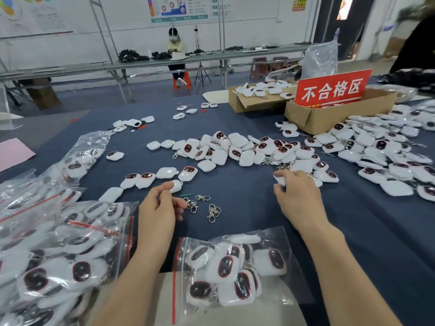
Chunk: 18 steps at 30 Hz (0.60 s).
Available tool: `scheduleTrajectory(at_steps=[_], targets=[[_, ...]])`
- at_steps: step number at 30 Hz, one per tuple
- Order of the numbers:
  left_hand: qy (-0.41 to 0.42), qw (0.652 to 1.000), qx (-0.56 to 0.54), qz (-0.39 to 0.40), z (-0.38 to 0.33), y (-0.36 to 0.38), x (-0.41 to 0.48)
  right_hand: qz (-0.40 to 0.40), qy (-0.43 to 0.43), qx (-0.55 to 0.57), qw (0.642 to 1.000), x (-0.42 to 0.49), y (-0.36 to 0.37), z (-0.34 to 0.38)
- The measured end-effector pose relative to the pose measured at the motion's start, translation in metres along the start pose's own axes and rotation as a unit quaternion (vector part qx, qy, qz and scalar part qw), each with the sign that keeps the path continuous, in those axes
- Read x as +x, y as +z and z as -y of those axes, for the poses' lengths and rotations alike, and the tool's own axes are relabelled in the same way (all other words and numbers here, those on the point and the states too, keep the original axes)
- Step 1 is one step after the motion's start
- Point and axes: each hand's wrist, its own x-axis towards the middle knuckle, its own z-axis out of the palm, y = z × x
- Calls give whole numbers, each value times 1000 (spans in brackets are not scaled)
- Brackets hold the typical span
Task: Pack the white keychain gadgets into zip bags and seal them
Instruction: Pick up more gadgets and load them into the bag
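Lying in a long heap across the middle of the blue worktop (247, 208), the loose white gadgets (237, 149) spread from just beyond both hands out to the far right. The right hand (296, 196) sits at the near edge of that heap, its fingers curled round one gadget (280, 181). The left hand (160, 203) is well apart from it, fingers curled, its thumb tip against a small gadget (176, 186) at the end of a short row; whether it grips that one I cannot tell. Loose metal clips (213, 211) lie between the two hands, some touching the left fingertips. Near the person, between the forearms, a zip bag (288, 241) filled with gadgets lies flat. More filled bags (124, 222) pile up on the left. Behind the heap stands a cardboard box (329, 118) with a red sign (332, 89).
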Motion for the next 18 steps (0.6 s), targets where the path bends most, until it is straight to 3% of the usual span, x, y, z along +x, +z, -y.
scheduleTrajectory(at_steps=[5,8,12,15,18], targets=[[38,998,22,32,9,4,0,-10,-16,59,998,1,4,-1],[51,997,31,38,9,7,-2,-9,0,162,987,3,2,2],[92,993,29,68,6,9,-6,76,-59,342,935,5,-6,20],[130,984,40,115,4,11,-9,176,-108,402,892,2,-5,35],[140,971,50,186,2,15,-10,203,-123,444,864,-2,2,47]])
